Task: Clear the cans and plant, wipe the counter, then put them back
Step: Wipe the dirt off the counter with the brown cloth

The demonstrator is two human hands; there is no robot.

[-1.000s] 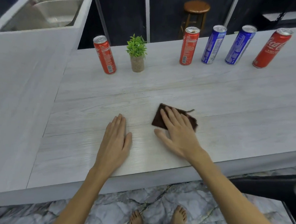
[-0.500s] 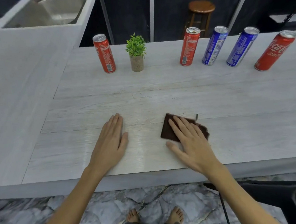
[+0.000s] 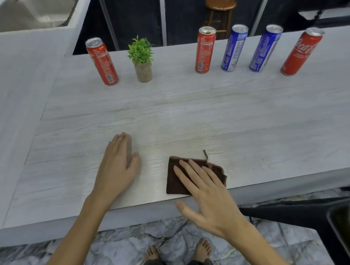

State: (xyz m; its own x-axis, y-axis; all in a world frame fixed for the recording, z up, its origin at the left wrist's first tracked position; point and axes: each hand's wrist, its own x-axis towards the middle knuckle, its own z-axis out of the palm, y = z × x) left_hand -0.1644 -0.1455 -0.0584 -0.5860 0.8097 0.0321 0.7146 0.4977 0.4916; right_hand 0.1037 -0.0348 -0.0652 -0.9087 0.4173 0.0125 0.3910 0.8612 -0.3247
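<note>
- right hand [image 3: 208, 199] covers much of brown cloth [image 3: 173, 182]
- sink [image 3: 33, 8] blurred, cut at left edge
- can label text too small
- both forearms cut at bottom

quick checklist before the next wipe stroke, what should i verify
1. Cloth flat under right hand: ok.
2. Left hand flat on the counter, apart from the cloth: ok.
3. Five cans upright along the far edge, nearest one red: ok.
4. Plant upright, away from the wiping area: ok.
5. Cloth close to the near counter edge: not ok, could slip off.
6. Counter dry or wet: cannot tell.
</note>
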